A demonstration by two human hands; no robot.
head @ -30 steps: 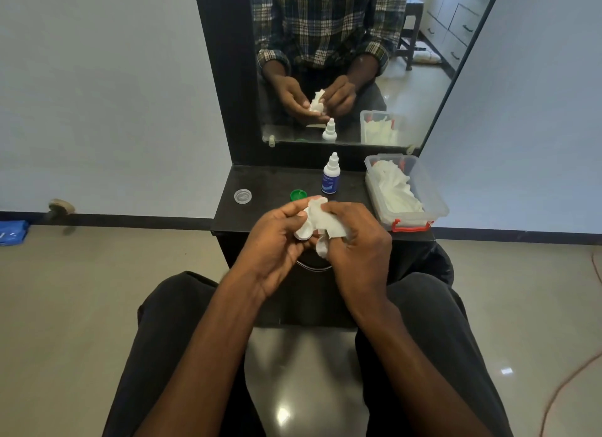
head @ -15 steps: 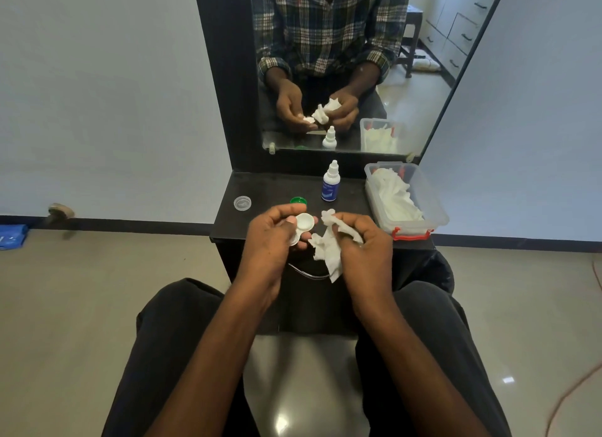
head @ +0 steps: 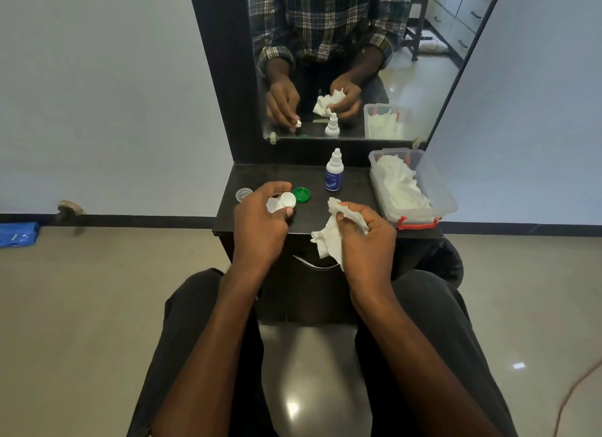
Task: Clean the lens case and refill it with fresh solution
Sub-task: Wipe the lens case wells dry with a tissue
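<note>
Person seated, dark trousers, knees either side of a low black cabinet; forearms reach forward over its front edge.

Right hand [head: 365,237] curled round a crumpled white tissue [head: 332,237], thumb pressed into the folds; loose end of the tissue hangs down over the cabinet's front, above a metal drawer handle [head: 314,264].

Left hand [head: 260,221] grasps the white lens case [head: 282,202] between thumb and fingertips, over the near left part of the surface [head: 351,189]. Both round wells face up, no caps on them. Whether the case touches the surface cannot be told. The two hands are apart, the tissue off the case.

Just right of the case, a green cap [head: 301,194] lies on the surface, open side up. Left of the hand, near the surface's left edge, a clear cap [head: 243,194], partly hidden by the fingers.

Further back, centre: a small solution bottle [head: 334,172], upright, white top, blue label, nozzle capped.

Right side: a clear plastic box [head: 446,205] with red latches, no lid, full of white tissues [head: 399,182].

Behind it all, a mirror [head: 423,78] in a black frame, showing the plaid shirt and both hands reflected.
</note>
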